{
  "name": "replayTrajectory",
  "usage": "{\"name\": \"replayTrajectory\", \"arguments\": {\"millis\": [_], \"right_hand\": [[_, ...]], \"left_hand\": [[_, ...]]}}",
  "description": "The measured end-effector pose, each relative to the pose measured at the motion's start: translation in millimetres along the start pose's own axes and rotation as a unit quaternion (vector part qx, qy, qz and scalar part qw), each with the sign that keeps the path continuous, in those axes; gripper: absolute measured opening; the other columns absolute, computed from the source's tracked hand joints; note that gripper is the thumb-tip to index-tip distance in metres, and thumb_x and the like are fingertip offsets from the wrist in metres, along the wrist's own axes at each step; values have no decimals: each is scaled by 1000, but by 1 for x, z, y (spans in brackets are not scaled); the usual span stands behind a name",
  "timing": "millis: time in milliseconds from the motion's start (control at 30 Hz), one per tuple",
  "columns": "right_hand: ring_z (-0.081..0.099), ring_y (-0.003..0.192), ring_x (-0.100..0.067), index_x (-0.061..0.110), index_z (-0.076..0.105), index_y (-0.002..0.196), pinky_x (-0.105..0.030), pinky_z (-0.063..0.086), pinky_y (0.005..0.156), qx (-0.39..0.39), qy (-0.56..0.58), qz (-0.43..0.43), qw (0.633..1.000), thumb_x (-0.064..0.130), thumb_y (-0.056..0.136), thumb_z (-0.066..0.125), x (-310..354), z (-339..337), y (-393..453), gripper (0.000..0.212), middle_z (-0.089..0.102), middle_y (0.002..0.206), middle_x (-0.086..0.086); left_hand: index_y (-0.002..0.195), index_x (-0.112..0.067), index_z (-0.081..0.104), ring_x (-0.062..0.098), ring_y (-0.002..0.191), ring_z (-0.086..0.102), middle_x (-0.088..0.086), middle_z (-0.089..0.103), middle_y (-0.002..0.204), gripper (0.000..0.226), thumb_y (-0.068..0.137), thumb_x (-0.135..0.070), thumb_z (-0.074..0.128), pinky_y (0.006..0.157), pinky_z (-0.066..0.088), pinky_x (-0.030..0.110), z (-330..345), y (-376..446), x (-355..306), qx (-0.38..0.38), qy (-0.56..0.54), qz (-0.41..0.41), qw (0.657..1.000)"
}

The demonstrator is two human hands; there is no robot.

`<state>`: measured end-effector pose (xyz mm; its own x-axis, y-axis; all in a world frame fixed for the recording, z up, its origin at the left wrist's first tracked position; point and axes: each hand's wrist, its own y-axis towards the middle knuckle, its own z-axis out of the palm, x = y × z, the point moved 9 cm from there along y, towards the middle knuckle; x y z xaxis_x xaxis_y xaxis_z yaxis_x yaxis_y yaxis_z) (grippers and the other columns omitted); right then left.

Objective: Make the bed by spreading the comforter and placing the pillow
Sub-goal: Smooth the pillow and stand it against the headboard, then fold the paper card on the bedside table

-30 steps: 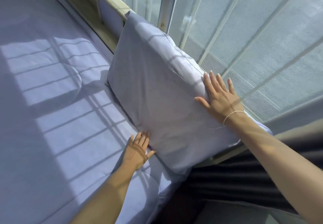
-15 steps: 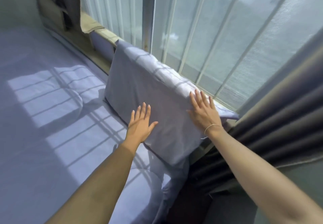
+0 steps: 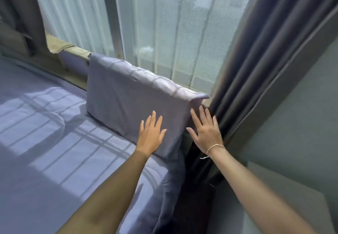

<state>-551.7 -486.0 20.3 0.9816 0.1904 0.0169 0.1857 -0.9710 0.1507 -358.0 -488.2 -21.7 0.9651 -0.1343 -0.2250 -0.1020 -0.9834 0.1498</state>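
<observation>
Here, nearest of all, two bare forearms reach forward from the bottom edge. The comforter (image 3: 54,142) lies spread flat over the bed on the left, crossed by bars of window light, its near right corner drooping over the bed's edge. One pillow (image 3: 128,106) stands on its long edge at the far side of the comforter, leaning back against the window ledge (image 3: 73,48), directly ahead of both hands. The left hand (image 3: 150,136) has its fingers straight and slightly spread, palm lying flat on the pillow's lower right face. The right hand (image 3: 205,132), with one thin bracelet (image 3: 214,147) at the wrist, is likewise open with fingers spread, just right of the pillow's right end; whether it touches the pillow cannot be told. It holds nothing. Immediately right hangs one dark curtain (image 3: 256,69). Farther off, the window (image 3: 164,23) shows pale vertical bars behind mesh.
</observation>
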Motion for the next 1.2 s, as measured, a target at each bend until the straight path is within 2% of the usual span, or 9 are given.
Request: {"name": "replayTrajectory", "arguments": {"millis": [100, 167, 467, 567, 700, 767, 867, 933, 1200], "right_hand": [[32, 141, -31, 26, 31, 147, -50, 36, 108, 4, 21, 44, 999, 53, 89, 37, -27, 3, -49, 65, 32, 153, -11], [35, 139, -30, 26, 34, 146, -49, 38, 107, 12, 31, 65, 997, 52, 87, 40, -44, 9, -84, 64, 35, 152, -11], [38, 137, -33, 24, 35, 144, -50, 40, 106, 72, 33, 227, 971, 46, 89, 42, -168, 36, -262, 60, 37, 150, -12], [32, 141, -31, 25, 35, 145, -47, 30, 112, 82, 53, 258, 961, 41, 90, 46, -199, 37, -319, 58, 30, 154, -11], [7, 148, -23, 29, 17, 150, -40, 12, 120, 127, 81, 293, 944, 42, 98, 37, -252, 47, -409, 58, 3, 161, -3], [6, 148, -22, 29, 16, 151, -38, 12, 120, 144, 89, 307, 937, 42, 98, 37, -279, 50, -448, 58, 3, 161, -2], [8, 147, -24, 28, 17, 150, -37, 14, 120, 182, 95, 318, 926, 41, 97, 38, -313, 62, -493, 58, 6, 161, -4], [12, 147, -25, 27, 19, 150, -38, 16, 119, 204, 93, 319, 921, 42, 97, 39, -329, 71, -516, 58, 9, 160, -5], [16, 145, -25, 26, 22, 149, -38, 23, 117, 257, 142, 360, 886, 45, 94, 45, -342, 114, -564, 62, 15, 159, -4]], "left_hand": [[133, -10, 52, 32, 123, 51, 18, 42, 145, 50, 89, -33, 60, 100, 41, 51, 17, -11, -45, -4, -9, 66, 998], [124, -8, 58, 33, 114, 58, 20, 50, 138, 46, 84, -28, 67, 92, 46, 52, 31, -19, -75, 5, -23, 107, 994], [120, -10, 62, 31, 104, 64, 16, 57, 131, 47, 78, -26, 75, 88, 51, 49, 93, -89, -234, 75, -52, 231, 969], [123, -11, 59, 33, 108, 62, 16, 54, 134, 45, 83, -26, 69, 91, 49, 50, 115, -119, -279, 106, -52, 239, 964], [128, -10, 56, 35, 113, 58, 17, 49, 140, 45, 87, -27, 63, 96, 45, 50, 142, -182, -347, 146, -74, 236, 958], [130, -10, 54, 35, 115, 57, 17, 47, 142, 46, 88, -27, 62, 98, 42, 51, 156, -215, -378, 156, -80, 241, 955], [142, -16, 38, 30, 132, 42, 11, 30, 153, 48, 98, -34, 44, 111, 29, 46, 177, -259, -405, 197, -85, 214, 953], [146, -20, 31, 28, 136, 37, 8, 22, 156, 49, 100, -37, 37, 114, 23, 42, 188, -281, -413, 217, -93, 187, 954], [148, -21, 26, 28, 138, 32, 6, 22, 157, 51, 100, -39, 33, 115, 24, 39, 214, -317, -415, 275, -85, 142, 947]]}}
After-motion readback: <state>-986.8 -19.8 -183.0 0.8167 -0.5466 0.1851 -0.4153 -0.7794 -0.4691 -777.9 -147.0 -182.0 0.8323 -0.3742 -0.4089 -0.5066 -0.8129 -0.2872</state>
